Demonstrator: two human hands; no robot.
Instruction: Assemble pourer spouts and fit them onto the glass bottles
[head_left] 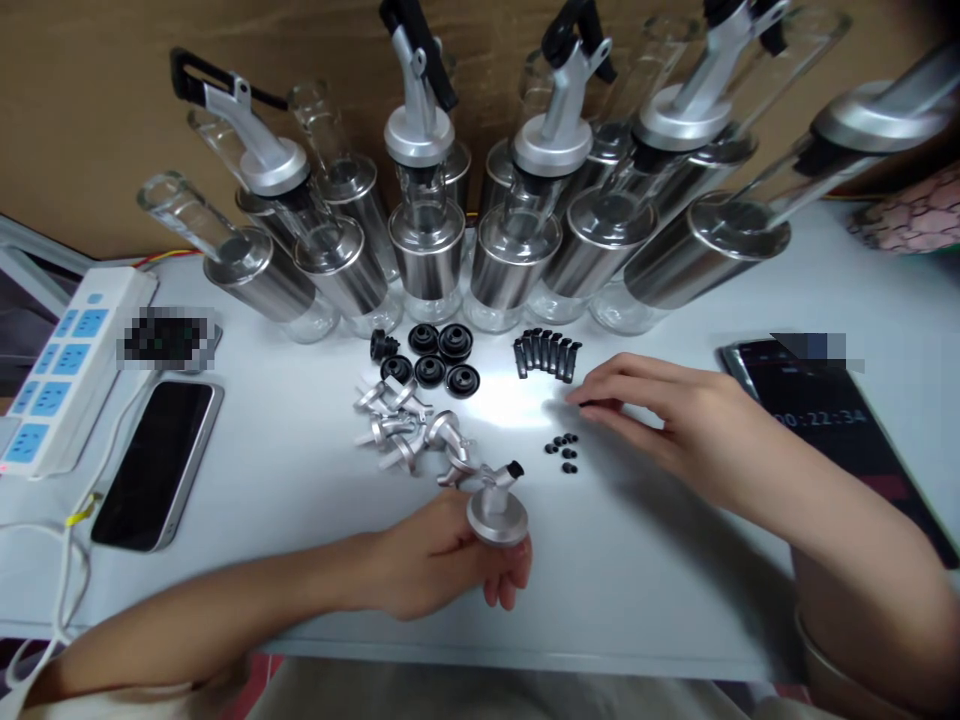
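My left hand (439, 560) is closed around a silver pourer spout (496, 515), held upright with a black tip (514, 468) on its nozzle. Between the fingertips of my right hand (675, 410) is a small dark piece (585, 404), mostly covered, so I cannot tell its exact shape. Just below those fingers lie several tiny black rubber caps (569, 454). A row of black flip levers (547, 352) sits above them. Loose silver pourer spouts (401, 430) are piled beyond my left hand, and black ribbed stoppers (454, 343) are grouped behind that pile.
Glass bottles with steel sleeves (427, 250) line the back, several topped with pourers. On the left are a power strip (67, 370), a white cable (120, 430) and a phone (157, 465). A larger phone (832, 430) showing a timer lies by my right forearm.
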